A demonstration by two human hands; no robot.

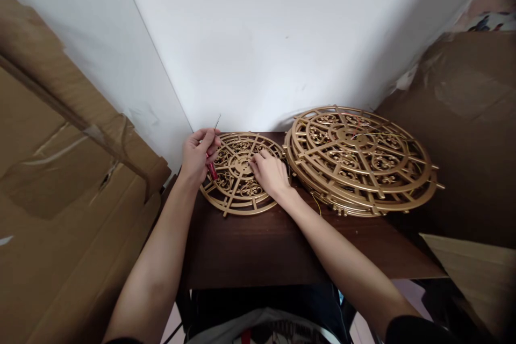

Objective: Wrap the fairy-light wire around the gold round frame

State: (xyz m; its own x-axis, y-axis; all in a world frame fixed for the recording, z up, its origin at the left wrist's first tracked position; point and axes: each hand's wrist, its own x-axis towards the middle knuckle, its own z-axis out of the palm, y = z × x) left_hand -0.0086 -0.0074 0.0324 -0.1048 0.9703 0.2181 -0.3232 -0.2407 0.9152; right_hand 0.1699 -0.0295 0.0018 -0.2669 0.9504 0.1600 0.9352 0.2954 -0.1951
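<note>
A small round gold openwork grille (241, 173) lies flat on a dark brown table (258, 247). My left hand (197, 156) is closed round a thin tool with a red handle (212, 170); its metal tip points up toward the wall. My right hand (269, 172) rests on the grille near its hub, fingers curled down onto the spokes. Whether they pinch anything is hidden.
A stack of larger gold grilles (360, 158) with thin wires on top sits to the right on the table. Cardboard sheets (60, 172) lean on the left, more cardboard (467, 134) on the right. A white wall stands close behind the table.
</note>
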